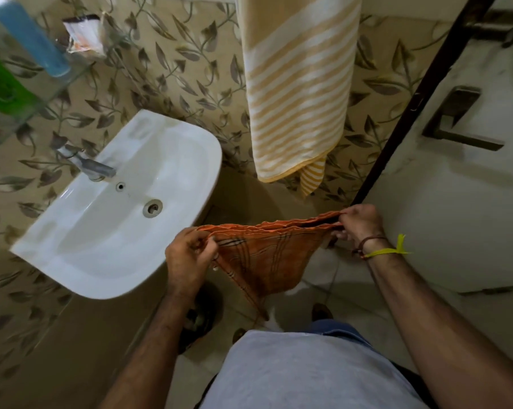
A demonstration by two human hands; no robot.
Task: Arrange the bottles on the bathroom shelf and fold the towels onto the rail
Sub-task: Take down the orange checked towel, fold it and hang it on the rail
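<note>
Nearest the camera is the person's grey shirt [302, 370], with both bare forearms reaching forward from it over the tiled floor [346, 278]. The left hand [188, 255] pinches one upper corner of an orange towel [267, 252], its fingers curled round the bunched edge. The right hand [360, 224] grips the opposite end, thumb and fingers closed on the stacked hems; a yellow band [388, 250] and a dark thread sit on that wrist. The orange towel is stretched between the two hands in mid-air, folded so that several edges lie together along the top, and its lower part hangs down in a point toward the floor. Thin dark stripes cross the cloth.

Just beyond the left hand, a white washbasin [81, 240] stands out from the leaf-patterned wall tiles [172, 69], with a metal tap [92, 165] at its back edge. To the right of the towel is a pale door [456, 216] with a dark handle [456, 119].

Farther off, a yellow-and-white striped towel [299, 84] hangs flat against the wall above the orange one; what it hangs from is out of the frame. At the far left, a glass shelf [72, 75] carries a blue bottle [30, 36], a green bottle [1, 81] and what seems to be a crumpled sachet [84, 33], though blur makes that one unsure.
</note>
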